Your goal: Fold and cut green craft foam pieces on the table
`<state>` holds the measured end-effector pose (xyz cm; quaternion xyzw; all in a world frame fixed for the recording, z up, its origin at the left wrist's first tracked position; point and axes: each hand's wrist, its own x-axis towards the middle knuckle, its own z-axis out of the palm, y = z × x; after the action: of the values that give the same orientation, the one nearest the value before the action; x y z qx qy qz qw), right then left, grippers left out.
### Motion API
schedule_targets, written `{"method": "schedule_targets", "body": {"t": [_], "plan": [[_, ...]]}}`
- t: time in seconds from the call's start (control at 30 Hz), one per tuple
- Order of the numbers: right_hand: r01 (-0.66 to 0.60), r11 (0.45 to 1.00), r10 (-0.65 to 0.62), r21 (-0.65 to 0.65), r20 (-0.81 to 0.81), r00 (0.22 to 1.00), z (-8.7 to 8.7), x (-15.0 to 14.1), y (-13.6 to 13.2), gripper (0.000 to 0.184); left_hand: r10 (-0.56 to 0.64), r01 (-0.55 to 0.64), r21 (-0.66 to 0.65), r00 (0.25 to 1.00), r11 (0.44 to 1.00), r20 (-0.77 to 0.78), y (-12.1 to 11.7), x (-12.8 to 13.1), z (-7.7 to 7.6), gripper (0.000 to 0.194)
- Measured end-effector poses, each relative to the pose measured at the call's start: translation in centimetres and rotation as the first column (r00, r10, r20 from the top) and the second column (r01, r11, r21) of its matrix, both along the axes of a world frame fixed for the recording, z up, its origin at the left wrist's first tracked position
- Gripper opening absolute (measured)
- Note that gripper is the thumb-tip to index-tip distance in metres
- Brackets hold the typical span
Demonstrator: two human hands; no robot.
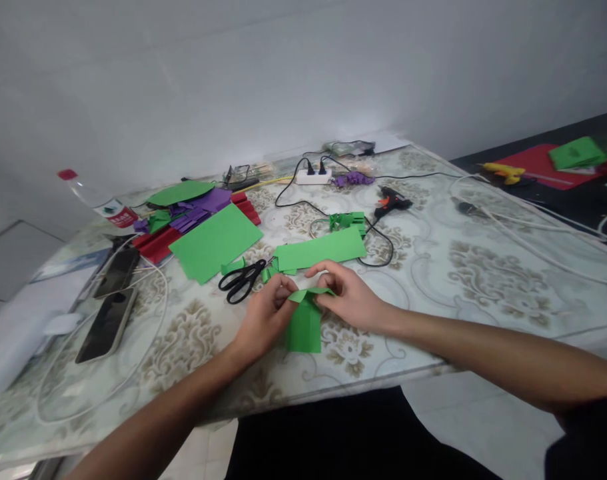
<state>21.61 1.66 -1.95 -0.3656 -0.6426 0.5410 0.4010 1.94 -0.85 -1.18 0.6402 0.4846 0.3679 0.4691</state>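
A piece of green paper [304,328] is held near the table's front edge, its upper end bent over in a fold. My left hand [269,308] pinches the fold's left end between thumb and fingers. At the right end, my right hand [350,297] is closed on the same paper. Just beyond my hands lies a green paper strip [320,249]. Black-handled scissors [242,280] rest left of it, their blades partly hidden by small green scraps. Farther back sits a fringed green piece [348,221].
Green paper sheets [218,243] lie left, by purple and red pieces. Two phones [107,325] and a looped white cable [163,300] are at far left, near a bottle [100,200]. A glue gun [392,201], cords and a power strip [314,177] stand behind.
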Motion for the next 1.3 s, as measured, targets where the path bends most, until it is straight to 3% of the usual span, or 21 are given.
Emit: {"method": "schedule_targets", "body": {"t": [0.13,0.37,0.73,0.87,1.0,1.3], "plan": [[-0.004,0.998,0.001,-0.055,-0.055,0.999,0.3,0.0,0.0,0.028,-0.036,0.041,-0.066,0.996,0.997,0.078,0.1,-0.1,-0.6,0.016],[-0.035,0.992,0.023,-0.119,-0.095,0.995,0.7,-0.1,0.0,0.028,-0.006,0.008,-0.030,0.998,1.000,0.064,0.3,0.1,-0.6,0.014],[0.050,0.997,-0.055,0.060,0.081,0.995,-0.2,-0.2,0.0,0.016,-0.032,0.032,0.002,0.999,0.999,0.028,0.4,0.4,-0.5,0.014],[0.063,0.998,-0.062,-0.003,0.079,0.995,-0.1,-0.2,-0.1,0.014,-0.010,0.011,0.046,1.000,0.999,-0.023,0.2,0.5,-0.3,0.013],[0.036,0.990,-0.034,-0.137,0.014,0.999,0.6,-0.2,-0.5,0.025,-0.020,0.027,0.131,0.998,0.991,-0.054,-0.2,0.6,-0.2,0.016],[-0.015,0.975,0.005,-0.223,-0.047,0.999,1.7,-0.2,-0.5,0.039,0.056,0.000,0.220,0.967,0.976,-0.250,-0.5,0.4,0.1,0.017]]}}
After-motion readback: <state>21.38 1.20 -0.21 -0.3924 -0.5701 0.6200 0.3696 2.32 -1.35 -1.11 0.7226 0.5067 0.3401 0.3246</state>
